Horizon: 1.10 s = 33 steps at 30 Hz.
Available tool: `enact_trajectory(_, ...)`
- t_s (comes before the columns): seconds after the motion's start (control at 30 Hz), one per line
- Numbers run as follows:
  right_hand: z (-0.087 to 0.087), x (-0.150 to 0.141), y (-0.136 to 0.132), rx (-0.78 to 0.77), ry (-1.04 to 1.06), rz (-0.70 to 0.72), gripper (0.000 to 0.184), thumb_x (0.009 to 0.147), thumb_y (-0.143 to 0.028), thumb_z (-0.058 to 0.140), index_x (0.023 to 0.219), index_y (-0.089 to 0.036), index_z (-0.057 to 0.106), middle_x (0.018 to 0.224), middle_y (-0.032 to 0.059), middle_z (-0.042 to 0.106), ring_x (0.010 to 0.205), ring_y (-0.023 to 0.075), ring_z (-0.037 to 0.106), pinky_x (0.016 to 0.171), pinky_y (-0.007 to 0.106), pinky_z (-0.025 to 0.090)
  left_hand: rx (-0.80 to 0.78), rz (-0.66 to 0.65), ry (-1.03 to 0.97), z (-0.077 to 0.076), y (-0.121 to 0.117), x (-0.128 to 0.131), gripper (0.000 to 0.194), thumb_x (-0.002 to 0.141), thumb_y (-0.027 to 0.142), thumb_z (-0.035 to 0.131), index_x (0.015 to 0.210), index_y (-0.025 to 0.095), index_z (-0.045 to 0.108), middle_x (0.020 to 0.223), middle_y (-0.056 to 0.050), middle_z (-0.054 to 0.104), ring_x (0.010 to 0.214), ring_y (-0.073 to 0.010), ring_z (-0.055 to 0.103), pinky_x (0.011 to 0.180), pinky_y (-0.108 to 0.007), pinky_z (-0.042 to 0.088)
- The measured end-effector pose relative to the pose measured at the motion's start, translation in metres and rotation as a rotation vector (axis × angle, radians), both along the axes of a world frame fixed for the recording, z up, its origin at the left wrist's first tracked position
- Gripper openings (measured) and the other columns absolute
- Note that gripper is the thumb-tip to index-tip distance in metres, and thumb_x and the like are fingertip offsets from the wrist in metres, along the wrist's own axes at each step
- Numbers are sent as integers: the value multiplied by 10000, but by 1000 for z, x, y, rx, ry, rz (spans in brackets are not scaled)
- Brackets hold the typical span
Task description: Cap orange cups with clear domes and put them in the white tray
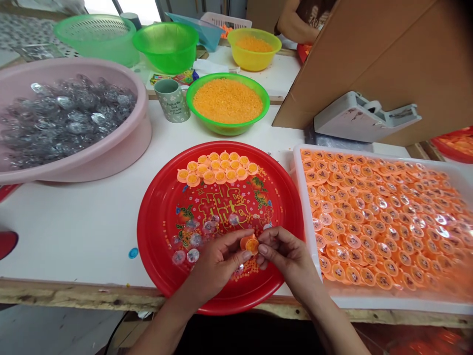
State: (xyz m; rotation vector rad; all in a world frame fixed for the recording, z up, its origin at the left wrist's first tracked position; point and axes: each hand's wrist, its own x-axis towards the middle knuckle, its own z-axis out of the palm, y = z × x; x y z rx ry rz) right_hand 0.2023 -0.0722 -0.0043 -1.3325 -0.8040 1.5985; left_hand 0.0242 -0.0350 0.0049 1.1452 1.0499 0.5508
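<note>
My left hand is closed around a small orange plastic cup with orange filling in its round opening. The thumb and fingers of my right hand are pinched at the cup's right edge. Both hands are above a red round tray with a printed fruit pattern. Close to my left hand, several clear round lids lie scattered on the tray. Along its far side sit rows of filled orange cups. Loose orange granules dot the tray under my hands.
On the right stands a white tray full of finished orange pieces. A pink tub holds many clear lids. Behind are a green bowl of granules, a mug, a tape dispenser and a cardboard panel. A co-worker's arm shows beyond.
</note>
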Motion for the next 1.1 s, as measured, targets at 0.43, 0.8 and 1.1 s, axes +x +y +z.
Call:
enact_trajectory(0.43,-1,-20,-9,92,-149,-158,178,855,-317,689,803,-210,555,676,-26,617,619,127,610,603,244,515,161,248,-42,-10,-18,17,274,785,200,723,1049,273,744,1108,-10,743,998,-195,699,901,-300,584)
enact_trajectory(0.8,8,-18,-16,370,-463,-183,105,854,-173,684,793,-219,614,721,-33,600,646,101,579,595,203,480,156,197,-207,2,-15,11,339,842,125,681,1107,337,706,982,41,757,829,-94,702,791,-151,568)
enact_trajectory(1.1,16,-17,-18,404,-496,-187,100,824,-145,715,790,-221,660,718,-32,647,647,100,597,592,190,490,59,195,-281,4,-17,10,334,855,130,673,1115,337,700,1069,32,744,954,-121,691,852,-168,549)
